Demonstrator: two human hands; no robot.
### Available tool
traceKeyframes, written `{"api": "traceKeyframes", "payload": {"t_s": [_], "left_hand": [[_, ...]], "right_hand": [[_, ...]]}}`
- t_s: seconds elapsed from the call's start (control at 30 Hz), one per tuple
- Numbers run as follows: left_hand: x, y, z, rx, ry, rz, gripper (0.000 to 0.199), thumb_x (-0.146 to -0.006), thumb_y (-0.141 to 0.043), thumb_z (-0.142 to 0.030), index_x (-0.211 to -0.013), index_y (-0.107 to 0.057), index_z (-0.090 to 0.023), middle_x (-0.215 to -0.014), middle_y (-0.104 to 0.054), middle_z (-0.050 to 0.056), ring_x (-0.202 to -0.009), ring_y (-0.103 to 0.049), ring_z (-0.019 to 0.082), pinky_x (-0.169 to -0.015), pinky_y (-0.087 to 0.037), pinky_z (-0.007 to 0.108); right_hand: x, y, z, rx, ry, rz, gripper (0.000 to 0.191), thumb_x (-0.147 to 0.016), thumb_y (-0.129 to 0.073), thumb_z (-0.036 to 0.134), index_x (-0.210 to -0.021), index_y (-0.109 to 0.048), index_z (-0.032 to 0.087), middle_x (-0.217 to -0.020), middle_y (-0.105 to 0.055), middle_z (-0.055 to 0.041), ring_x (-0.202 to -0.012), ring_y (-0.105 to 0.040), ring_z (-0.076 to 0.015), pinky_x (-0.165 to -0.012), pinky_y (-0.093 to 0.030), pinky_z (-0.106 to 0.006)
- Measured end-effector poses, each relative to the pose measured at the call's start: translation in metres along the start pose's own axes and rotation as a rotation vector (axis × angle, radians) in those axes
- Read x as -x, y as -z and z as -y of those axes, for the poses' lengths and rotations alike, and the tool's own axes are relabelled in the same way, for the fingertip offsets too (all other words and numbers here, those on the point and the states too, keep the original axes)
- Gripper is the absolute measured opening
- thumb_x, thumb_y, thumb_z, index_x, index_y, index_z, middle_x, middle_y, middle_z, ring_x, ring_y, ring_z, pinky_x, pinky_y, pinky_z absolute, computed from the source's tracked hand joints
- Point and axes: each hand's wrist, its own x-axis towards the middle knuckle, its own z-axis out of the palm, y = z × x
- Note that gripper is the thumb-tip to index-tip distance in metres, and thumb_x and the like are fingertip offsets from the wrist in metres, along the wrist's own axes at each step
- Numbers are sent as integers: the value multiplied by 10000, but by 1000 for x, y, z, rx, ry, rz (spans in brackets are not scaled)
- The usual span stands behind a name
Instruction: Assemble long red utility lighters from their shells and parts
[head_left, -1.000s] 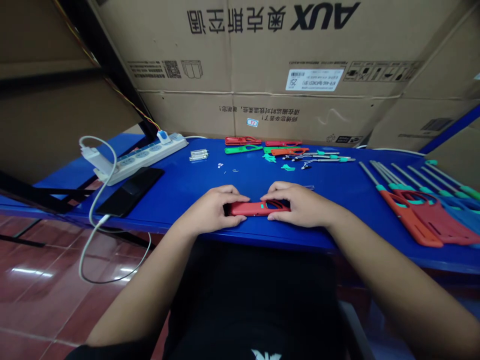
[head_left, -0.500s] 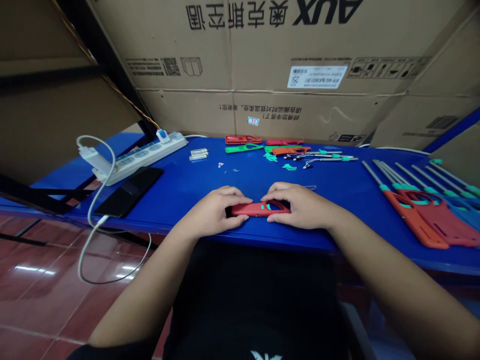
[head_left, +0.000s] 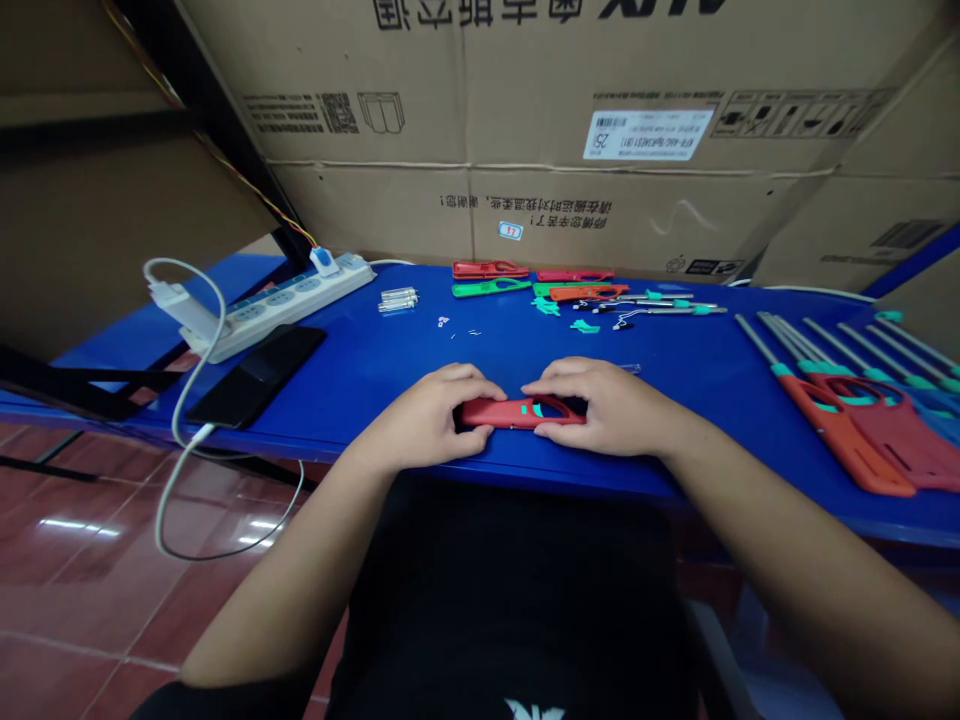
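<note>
A red plastic lighter body [head_left: 504,413] with small teal parts lies lengthwise near the front edge of the blue table. My left hand [head_left: 431,415] grips its left end between thumb and fingers. Around the right end, where the looped opening is, my right hand [head_left: 611,408] holds it the same way. Beyond the hands are red casings [head_left: 490,269], a green casing [head_left: 491,287], an orange casing [head_left: 585,292] and loose teal pieces [head_left: 585,326]. Metal rods with wires [head_left: 675,310] lie beside them.
Several lighters with metal rods [head_left: 844,430] lie at the right. On the left are a white power strip [head_left: 281,305] and a black phone [head_left: 259,375] with a white cable. Small metal cylinders [head_left: 397,300] sit further back. A large cardboard box [head_left: 375,210] stands behind the table.
The view has shifted slightly, so the box and the table items appear a little higher. Both hands still hold the red body in nearly the same place.
</note>
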Motion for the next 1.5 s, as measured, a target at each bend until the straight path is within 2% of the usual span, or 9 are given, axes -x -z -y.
{"api": "traceKeyframes", "payload": {"t_s": [0.17, 0.4, 0.57, 0.77, 0.9, 1.13, 1.3, 1.4, 1.5], "left_hand": [[-1, -1, 0, 2, -2, -20, 371, -795, -671, -204, -1166, -681, -209, -1061, -670, 52, -982, -637, 211, -914, -499, 329], [-1, -1, 1, 67, -20, -23, 301, -913, -664, -340, -1176, -713, -203, -1116, -678, 78, -1021, -645, 206, -911, -510, 329], [-1, -2, 5, 44, -17, -7, 328, -900, -699, -386, -1178, -714, -211, -1093, -701, 75, -1016, -646, 219, -930, -502, 361], [-1, 0, 5, 6, -4, 0, 324, -888, -712, -392, -1162, -715, -219, -1103, -705, 69, -1030, -626, 226, -941, -477, 373], [-1, 2, 1, 48, 36, 34, 289, -840, -750, -349, -1085, -723, -197, -1057, -700, 57, -968, -634, 206, -872, -481, 324], [-1, 1, 0, 31, 16, 17, 293, -828, -737, -283, -1107, -725, -194, -1034, -693, 53, -937, -633, 195, -852, -487, 313], [0, 0, 4, 78, 5, 19, 354, -833, -771, -393, -1126, -727, -200, -1063, -702, 55, -970, -652, 200, -865, -499, 315], [-1, 0, 5, 62, 9, 23, 390, -815, -785, -442, -1116, -731, -200, -1057, -711, 55, -959, -657, 202, -862, -505, 319], [-1, 1, 2, -7, -31, 22, 342, -867, -737, -405, -1140, -728, -198, -1064, -716, 64, -961, -657, 206, -873, -511, 330]], "right_hand": [[0, 0, -1, -23, -5, 9, 352, -857, -702, 395, -1180, -735, 257, -1076, -700, -64, -967, -644, -225, -883, -501, -380], [-2, 4, 7, -57, -125, 71, 347, -838, -739, 408, -1144, -725, 244, -972, -665, -43, -834, -624, -192, -742, -479, -322], [-1, 2, 14, 49, -132, 76, 351, -859, -710, 377, -1188, -712, 255, -1067, -695, -72, -928, -658, -236, -795, -500, -352], [26, -7, 18, 155, -273, -115, 459, -847, -712, 450, -1250, -688, 232, -1283, -685, -108, -1170, -626, -322, -989, -500, -482], [48, -7, 18, 185, -316, -240, 223, -918, -634, 361, -1047, -760, 230, -1042, -748, -69, -994, -677, -261, -920, -519, -444], [48, -5, 15, 78, -270, -161, 155, -933, -615, 299, -975, -741, 220, -954, -700, -50, -908, -640, -214, -824, -511, -376], [48, -8, 13, 59, -287, -150, 88, -924, -614, 253, -904, -683, 202, -938, -676, -56, -895, -621, -215, -794, -505, -372], [52, -10, 13, 69, -294, -157, 130, -945, -601, 283, -972, -703, 208, -987, -685, -58, -944, -617, -219, -855, -502, -392], [56, -11, 14, 123, -270, -123, 238, -955, -600, 339, -1128, -706, 214, -1068, -680, -67, -1008, -602, -234, -921, -491, -423]]}}
